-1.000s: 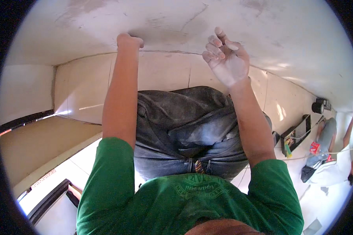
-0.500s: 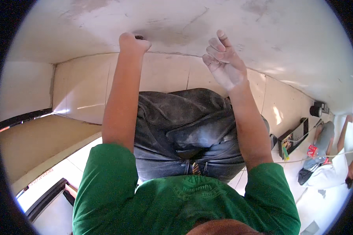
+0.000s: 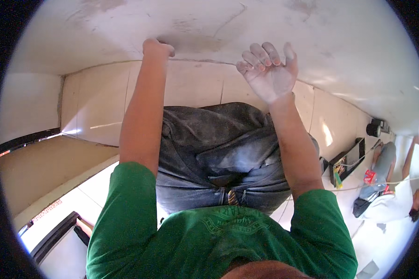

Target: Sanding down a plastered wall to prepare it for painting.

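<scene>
My left hand (image 3: pixel 157 47) is up against the scuffed, whitish wall (image 3: pixel 246 28), near the wall's lower edge. Its back and thumb side face me and it looks closed; the fingers are hidden, so what it holds cannot be made out. My right hand (image 3: pixel 271 74), pale with dust, is raised in front of the same wall with its palm toward me. Its fingers are bent and apart, with nothing in them. Whether it touches the wall I cannot tell. Below the hands are my dusty dark trousers (image 3: pixel 223 153).
Light floor tiles (image 3: pixel 102 100) meet the wall. A tan board (image 3: pixel 56 162) runs along the left side. At the right are a black open box (image 3: pixel 349 162), a round black object (image 3: pixel 373 129), a cable (image 3: pixel 354 188) and another person (image 3: pixel 388 204) in a white top.
My right hand has turned and unfolded: its fingers, more curled before, now spread with the thumb out. My left hand stays by the wall; a dark bit beside it before is now hidden.
</scene>
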Demonstrator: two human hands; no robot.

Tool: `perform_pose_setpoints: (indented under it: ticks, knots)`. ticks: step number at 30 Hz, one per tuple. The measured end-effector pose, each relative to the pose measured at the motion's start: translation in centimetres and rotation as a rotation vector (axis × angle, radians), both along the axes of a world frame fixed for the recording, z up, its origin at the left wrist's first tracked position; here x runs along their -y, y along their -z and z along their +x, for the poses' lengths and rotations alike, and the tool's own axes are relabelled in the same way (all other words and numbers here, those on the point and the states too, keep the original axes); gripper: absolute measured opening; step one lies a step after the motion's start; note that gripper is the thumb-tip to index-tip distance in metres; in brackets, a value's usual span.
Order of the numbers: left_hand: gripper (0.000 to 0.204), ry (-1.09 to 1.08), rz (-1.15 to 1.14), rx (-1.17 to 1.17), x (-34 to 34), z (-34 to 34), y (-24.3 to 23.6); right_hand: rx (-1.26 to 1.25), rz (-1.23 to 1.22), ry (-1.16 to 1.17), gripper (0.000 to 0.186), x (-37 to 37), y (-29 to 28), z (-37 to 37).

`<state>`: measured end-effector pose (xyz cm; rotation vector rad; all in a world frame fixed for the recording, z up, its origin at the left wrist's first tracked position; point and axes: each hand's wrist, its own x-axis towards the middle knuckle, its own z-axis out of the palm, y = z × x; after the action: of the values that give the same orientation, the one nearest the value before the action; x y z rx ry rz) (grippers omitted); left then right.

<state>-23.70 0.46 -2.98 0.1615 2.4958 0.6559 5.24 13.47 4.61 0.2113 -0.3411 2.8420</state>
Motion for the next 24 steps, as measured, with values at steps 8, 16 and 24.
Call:
perform_pose_setpoints:
  ticks: [8, 16, 24]
  knots:
    - [0.039, -0.137, 0.128, 0.068, 0.0, -1.0, 1.5, -0.059, 0.019, -0.001, 0.035, -0.2, 0.5, -0.1]
    - [0.054, -0.414, 0.444, 0.099, -1.0, 1.0, -1.3, 0.016, -0.003, 0.025, 0.034, -0.3, 0.1, 0.1]
    - [0.065, 0.180, 0.226, -0.065, -0.1, -0.2, 0.5, -0.071, -0.035, -0.015, 0.012, -0.5, 0.7, -0.1]
